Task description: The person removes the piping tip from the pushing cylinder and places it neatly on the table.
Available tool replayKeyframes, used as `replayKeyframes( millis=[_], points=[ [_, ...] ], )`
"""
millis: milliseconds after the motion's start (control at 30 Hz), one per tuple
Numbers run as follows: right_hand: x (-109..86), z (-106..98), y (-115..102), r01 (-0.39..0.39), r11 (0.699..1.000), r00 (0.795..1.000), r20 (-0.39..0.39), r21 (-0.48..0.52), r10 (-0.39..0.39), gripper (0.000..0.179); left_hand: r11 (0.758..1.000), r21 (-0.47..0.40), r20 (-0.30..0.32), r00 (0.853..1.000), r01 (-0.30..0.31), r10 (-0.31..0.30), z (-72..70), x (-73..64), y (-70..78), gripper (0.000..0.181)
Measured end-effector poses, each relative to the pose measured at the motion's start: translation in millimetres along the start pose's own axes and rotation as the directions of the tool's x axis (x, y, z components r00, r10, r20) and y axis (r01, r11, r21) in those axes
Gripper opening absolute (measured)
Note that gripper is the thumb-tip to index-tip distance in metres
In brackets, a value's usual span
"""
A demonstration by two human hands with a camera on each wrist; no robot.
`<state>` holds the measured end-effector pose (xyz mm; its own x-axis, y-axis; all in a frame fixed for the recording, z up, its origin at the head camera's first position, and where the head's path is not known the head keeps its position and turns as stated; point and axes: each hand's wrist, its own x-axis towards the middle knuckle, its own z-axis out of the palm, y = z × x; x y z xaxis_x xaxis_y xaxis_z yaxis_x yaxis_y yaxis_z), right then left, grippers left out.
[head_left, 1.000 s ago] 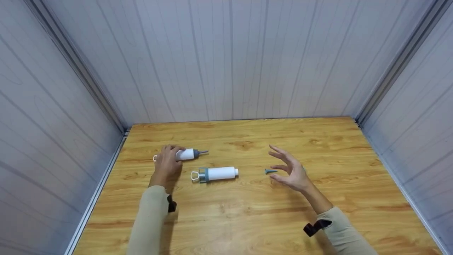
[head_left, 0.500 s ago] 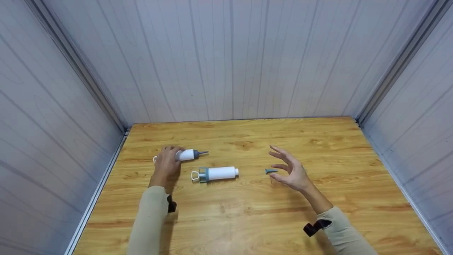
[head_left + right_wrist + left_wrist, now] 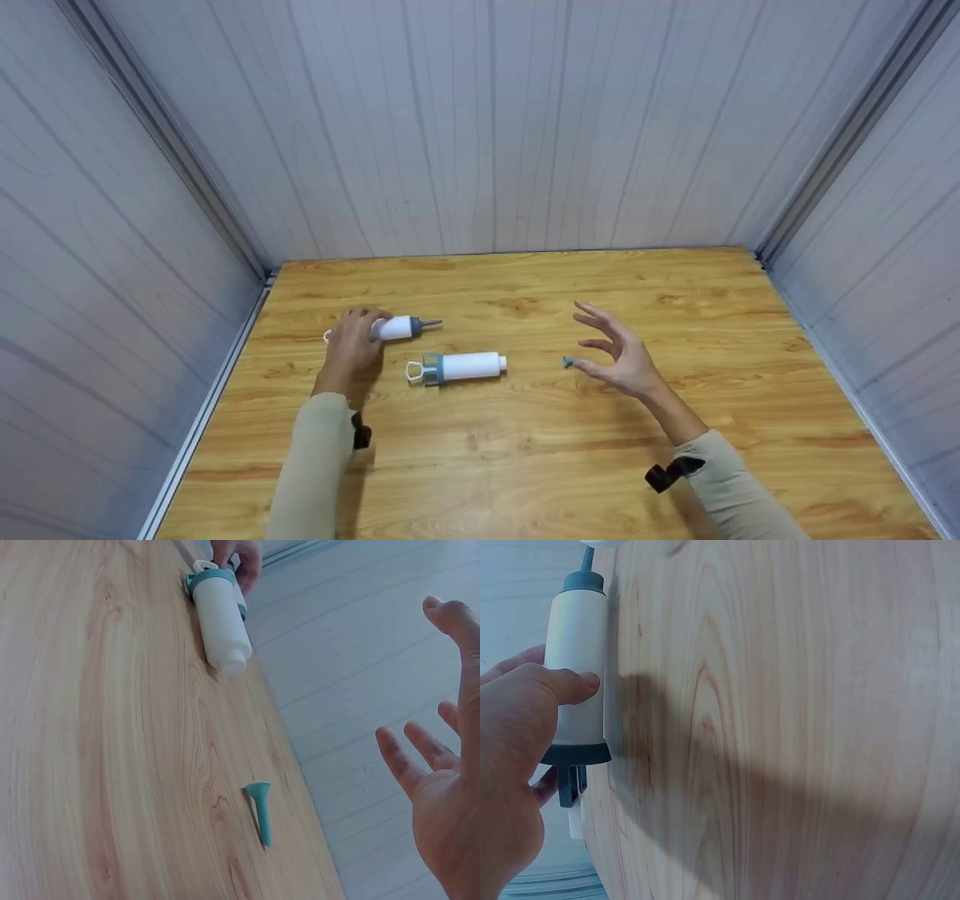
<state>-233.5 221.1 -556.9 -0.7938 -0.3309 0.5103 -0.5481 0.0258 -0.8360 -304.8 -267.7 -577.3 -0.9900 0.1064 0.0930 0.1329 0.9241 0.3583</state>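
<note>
At the left of the tabletop my left hand grips a white plunger syringe with a dark grey collar and thin nozzle. In the left wrist view, the thumb lies across the syringe's barrel and the other fingers go behind it. A second white syringe with a teal collar and white loop handle lies nearer the middle, its front end bare. My right hand hovers with spread, bent fingers over a small teal nozzle. It holds nothing; its thumb hides part of the nozzle in the head view.
The wood-grain tabletop is bounded by pale panel walls at the back and both sides. A metal rail runs along its left edge. Each wrist carries a black camera mount.
My right hand has shifted slightly, and its thumb now covers more of the teal nozzle in the head view. The left hand and both syringes stay in place.
</note>
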Motion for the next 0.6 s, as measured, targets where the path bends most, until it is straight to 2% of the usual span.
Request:
replayKeyframes(
  millis=[233, 500, 600],
  points=[
    [2.8, -2.8, 4.2, -0.024, 1.000, 1.000, -0.008, -0.019, 0.024, 0.084, 0.999, 0.016, -0.031, 0.999, -0.038, 0.038, -5.4, 3.2, 1.1, 0.043],
    [6.8, -8.4, 10.6, -0.056, 0.998, 0.998, -0.029, -0.042, 0.055, 0.083, 1.000, -0.004, 0.004, 1.000, -0.024, 0.024, -16.1, 5.0, 4.3, 0.045],
    [8.3, -10.8, 14.1, -0.081, 0.996, 0.996, -0.042, -0.045, 0.080, 0.082, 0.999, 0.004, -0.015, 0.999, -0.051, 0.051, -20.0, 6.2, 4.5, 0.044]
  ],
)
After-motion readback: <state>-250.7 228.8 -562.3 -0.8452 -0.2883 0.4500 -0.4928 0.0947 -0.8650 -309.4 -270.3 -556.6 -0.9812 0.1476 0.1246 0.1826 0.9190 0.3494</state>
